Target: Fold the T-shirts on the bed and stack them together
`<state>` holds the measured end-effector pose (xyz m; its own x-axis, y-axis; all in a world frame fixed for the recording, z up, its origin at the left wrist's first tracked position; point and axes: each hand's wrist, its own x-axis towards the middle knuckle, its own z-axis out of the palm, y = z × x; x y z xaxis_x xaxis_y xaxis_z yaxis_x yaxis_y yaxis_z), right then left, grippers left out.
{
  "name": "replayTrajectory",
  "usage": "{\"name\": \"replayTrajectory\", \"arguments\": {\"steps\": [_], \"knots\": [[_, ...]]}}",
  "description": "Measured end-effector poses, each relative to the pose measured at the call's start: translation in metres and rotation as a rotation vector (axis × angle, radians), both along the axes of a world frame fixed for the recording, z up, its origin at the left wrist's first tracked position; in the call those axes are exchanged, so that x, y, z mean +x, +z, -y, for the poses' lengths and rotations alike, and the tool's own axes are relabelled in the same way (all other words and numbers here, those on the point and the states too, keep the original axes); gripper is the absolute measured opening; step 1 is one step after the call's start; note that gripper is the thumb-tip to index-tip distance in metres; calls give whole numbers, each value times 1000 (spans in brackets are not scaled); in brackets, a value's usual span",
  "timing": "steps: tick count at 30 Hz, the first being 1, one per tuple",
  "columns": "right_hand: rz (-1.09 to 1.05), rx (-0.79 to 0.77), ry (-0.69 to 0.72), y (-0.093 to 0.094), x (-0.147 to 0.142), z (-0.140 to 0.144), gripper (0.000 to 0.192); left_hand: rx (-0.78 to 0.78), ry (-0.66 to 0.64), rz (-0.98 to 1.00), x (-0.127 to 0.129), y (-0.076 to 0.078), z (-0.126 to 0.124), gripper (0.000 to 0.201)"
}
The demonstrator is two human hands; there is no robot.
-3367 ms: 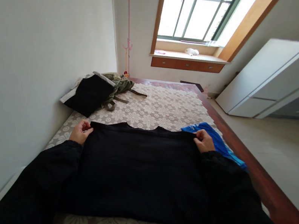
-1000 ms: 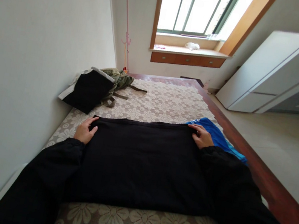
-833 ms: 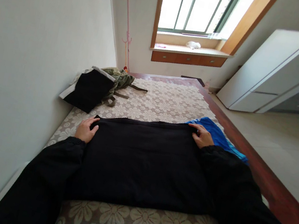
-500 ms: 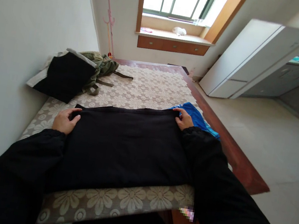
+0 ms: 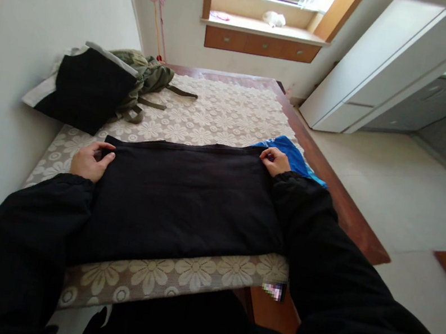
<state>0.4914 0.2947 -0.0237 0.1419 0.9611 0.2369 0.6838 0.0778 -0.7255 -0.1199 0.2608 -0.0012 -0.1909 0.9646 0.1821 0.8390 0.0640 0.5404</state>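
Left hand (image 5: 89, 159) and right hand (image 5: 275, 160) each pinch a far corner of the black garment (image 5: 184, 195); uneven pulling could skew the fold.

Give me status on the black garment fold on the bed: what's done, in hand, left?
Done: the black garment lies flat on the floral bed cover as a squared rectangle, no sleeves sticking out. In hand: left hand and right hand each pinch a far corner. Left, probably: at least one more fold, since the rectangle is wide. The blue garment beside the right hand looks unfolded.
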Motion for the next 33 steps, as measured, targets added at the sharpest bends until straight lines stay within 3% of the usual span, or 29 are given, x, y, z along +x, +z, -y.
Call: {"name": "replayTrajectory", "arguments": {"steps": [7,33], "knots": [[5,-79,45,6,2,1,14,-14,-3,-17,3,6,4,43],[94,9,-32,4,-3,12,19,-23,7,-68,0,5,2,47]]}}
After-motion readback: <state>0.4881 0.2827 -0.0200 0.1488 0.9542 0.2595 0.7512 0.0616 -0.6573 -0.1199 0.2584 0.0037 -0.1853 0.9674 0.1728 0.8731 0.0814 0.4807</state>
